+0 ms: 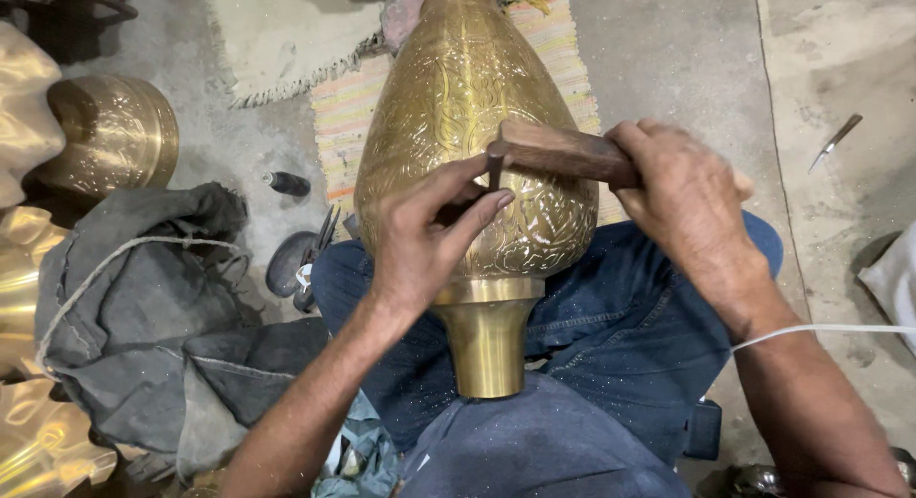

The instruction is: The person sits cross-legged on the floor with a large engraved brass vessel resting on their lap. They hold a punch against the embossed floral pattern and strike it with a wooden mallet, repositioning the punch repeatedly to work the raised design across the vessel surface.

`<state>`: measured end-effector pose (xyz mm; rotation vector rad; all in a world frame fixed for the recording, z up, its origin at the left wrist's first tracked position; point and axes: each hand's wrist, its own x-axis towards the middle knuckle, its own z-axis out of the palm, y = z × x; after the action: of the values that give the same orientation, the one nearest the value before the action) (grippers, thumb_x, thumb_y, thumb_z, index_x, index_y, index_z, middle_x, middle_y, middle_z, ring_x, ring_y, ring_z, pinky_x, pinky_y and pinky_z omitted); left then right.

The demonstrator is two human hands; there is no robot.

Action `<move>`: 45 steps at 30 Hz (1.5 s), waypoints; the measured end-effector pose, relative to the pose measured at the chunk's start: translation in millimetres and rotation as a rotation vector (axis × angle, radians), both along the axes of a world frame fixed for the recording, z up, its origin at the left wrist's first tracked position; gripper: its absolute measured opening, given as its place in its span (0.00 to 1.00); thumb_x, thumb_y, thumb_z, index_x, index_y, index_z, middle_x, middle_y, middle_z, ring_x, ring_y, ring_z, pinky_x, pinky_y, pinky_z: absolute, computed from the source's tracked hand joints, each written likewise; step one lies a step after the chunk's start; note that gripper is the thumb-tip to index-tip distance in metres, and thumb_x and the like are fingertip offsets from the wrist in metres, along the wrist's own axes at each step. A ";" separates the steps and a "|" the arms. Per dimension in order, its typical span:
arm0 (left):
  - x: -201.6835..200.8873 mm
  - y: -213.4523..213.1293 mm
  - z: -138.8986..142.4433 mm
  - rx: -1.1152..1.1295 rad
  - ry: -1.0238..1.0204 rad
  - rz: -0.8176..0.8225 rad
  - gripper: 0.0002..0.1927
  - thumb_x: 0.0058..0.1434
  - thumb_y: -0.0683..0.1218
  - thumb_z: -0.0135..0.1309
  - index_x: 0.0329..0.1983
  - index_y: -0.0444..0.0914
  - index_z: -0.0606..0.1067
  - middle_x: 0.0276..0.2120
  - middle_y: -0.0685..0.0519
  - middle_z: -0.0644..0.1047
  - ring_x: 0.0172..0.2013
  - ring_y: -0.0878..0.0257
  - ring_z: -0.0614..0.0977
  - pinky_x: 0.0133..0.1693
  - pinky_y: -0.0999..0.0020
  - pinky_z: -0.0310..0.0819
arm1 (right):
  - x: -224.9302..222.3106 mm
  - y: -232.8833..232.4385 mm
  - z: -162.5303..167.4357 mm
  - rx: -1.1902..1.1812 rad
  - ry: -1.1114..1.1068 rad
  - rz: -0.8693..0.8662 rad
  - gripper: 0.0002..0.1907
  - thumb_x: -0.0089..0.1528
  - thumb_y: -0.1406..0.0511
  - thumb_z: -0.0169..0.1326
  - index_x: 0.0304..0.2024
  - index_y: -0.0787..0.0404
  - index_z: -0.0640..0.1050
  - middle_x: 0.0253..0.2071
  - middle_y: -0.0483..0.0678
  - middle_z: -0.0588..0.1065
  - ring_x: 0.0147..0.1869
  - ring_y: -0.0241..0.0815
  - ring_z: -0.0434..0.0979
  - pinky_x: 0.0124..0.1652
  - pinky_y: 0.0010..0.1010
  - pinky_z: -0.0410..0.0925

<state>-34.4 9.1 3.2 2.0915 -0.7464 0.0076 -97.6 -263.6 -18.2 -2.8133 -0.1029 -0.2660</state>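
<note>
— What's he gripping?

— The left hand (pixel 425 236) pinches a thin dark chisel (pixel 494 169) against the engraved brass vase (pixel 472 145) lying across his lap; the right hand (pixel 682 197) is closed round a wooden mallet (pixel 563 155).

— And that brass bowl (pixel 114 131)?

— Lying on its side; its inside looks empty, I think.

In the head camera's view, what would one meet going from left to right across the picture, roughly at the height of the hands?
Round brass bowl → grey cloth bundle → small dark bottle → left hand pinching a dark chisel → engraved brass vase → wooden mallet → right hand → loose metal tool on the floor.
</note>
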 end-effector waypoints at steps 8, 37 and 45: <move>-1.5 -1.2 -7.1 -0.032 0.047 0.047 0.16 0.66 0.48 0.64 0.54 0.37 0.79 0.35 0.51 0.85 0.33 0.65 0.89 0.33 0.72 0.88 | 22.5 -3.9 59.8 -0.342 -0.178 0.035 0.16 0.60 0.63 0.68 0.49 0.57 0.79 0.30 0.45 0.77 0.35 0.41 0.78 0.39 0.35 0.70; -8.3 0.1 3.2 -0.051 0.031 0.034 0.15 0.66 0.46 0.64 0.54 0.36 0.79 0.37 0.51 0.85 0.35 0.65 0.89 0.36 0.71 0.87 | 29.3 4.0 115.2 -0.082 -0.126 0.197 0.15 0.56 0.70 0.65 0.42 0.63 0.73 0.33 0.55 0.74 0.40 0.60 0.77 0.37 0.49 0.70; -7.6 -1.3 12.3 -0.041 0.009 0.027 0.16 0.65 0.46 0.65 0.53 0.35 0.79 0.37 0.51 0.85 0.36 0.65 0.88 0.36 0.71 0.86 | 31.8 1.7 117.9 0.082 0.088 0.151 0.12 0.61 0.68 0.60 0.45 0.61 0.72 0.32 0.49 0.74 0.37 0.50 0.80 0.37 0.44 0.71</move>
<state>-42.0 7.8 15.5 2.0611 -0.7068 0.0286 -65.8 -261.8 99.7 -2.7135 -0.2770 -0.1082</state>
